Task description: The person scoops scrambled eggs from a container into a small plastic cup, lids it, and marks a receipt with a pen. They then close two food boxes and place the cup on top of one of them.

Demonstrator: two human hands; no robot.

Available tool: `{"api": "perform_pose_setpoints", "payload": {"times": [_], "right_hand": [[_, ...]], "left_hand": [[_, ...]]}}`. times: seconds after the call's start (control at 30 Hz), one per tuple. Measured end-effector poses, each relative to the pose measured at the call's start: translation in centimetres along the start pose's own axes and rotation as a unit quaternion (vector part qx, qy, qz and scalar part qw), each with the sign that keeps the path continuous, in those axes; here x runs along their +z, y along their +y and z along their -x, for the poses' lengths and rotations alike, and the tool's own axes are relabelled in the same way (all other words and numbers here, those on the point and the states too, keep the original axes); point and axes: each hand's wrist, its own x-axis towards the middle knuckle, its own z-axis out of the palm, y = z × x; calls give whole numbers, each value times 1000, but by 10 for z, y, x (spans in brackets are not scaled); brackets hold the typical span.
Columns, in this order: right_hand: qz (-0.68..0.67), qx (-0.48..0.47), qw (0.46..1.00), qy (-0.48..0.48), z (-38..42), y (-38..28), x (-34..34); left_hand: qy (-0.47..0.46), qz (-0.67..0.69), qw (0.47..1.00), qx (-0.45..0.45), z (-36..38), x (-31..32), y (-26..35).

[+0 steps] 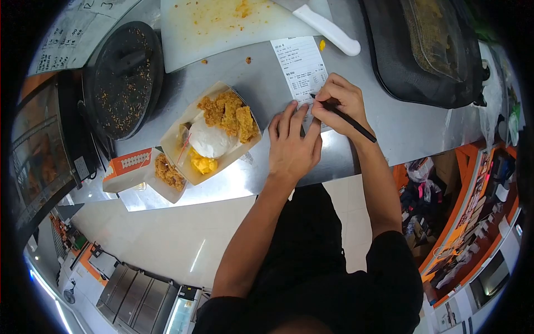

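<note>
Two hands share the slip: your left hand (292,146) lies flat, unclenched, pinning the receipt (303,69) to the counter (400,125) so your right hand (340,100), its grip pinched on the pen (346,118), can mark it.

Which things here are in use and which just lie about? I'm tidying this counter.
In use: receipt, pen held in right hand, left hand pressing the receipt flat.

Lying about: food box, knife, cutting board, black lid.
</note>
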Motion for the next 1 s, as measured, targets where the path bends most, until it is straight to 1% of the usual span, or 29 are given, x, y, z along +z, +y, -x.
{"api": "perform_pose_setpoints", "payload": {"times": [0.07, 0.13, 0.23, 0.27, 0.33, 0.43, 0.47, 0.53, 0.63, 0.77, 0.83, 0.87, 0.93, 0.97, 1.0], "right_hand": [[-5, -4, 1000, 4, -1, -2, 0], [10, 8, 998, 68, 0, -6, 3], [35, -22, 995, 96, 4, 0, 0], [35, -23, 994, 96, 3, -1, -1], [16, -18, 999, 36, 3, -3, -5], [28, -13, 999, 10, 3, -3, -6], [27, -14, 999, 9, 2, -4, -3], [14, 3, 998, 58, 0, -6, 3], [13, 14, 999, 38, 0, -8, -2], [20, 5, 999, 36, 1, -2, -4], [-25, -47, 983, 177, 2, 5, 0], [-24, -48, 983, 176, 3, 2, -1], [-31, -21, 984, 173, 9, -6, -6], [-51, -4, 989, 140, 13, -6, -6], [-50, -2, 989, 140, 15, -5, -7]], "left_hand": [[2, -3, 1000, 3, -2, 0, -1], [-4, -2, 1000, 1, -1, -1, 0], [-9, -7, 1000, 3, -2, -2, -1], [-7, -7, 1000, 3, -3, -2, -1], [-3, -4, 1000, 3, -2, -2, 0], [-3, -5, 1000, 2, -1, -1, -1], [-2, -6, 1000, 2, -1, -1, -1], [-3, -1, 1000, -1, -1, 0, -1], [-8, -2, 1000, -2, -2, -2, 0], [-9, 0, 1000, -4, -1, -2, 0], [-8, 2, 1000, -4, -2, -2, 0], [-6, 2, 1000, -5, -2, -2, 0], [-3, 7, 1000, -5, -1, -2, 0], [-4, 9, 1000, -6, -2, -1, 0], [-1, 6, 1000, -4, -2, -1, 0]]}}
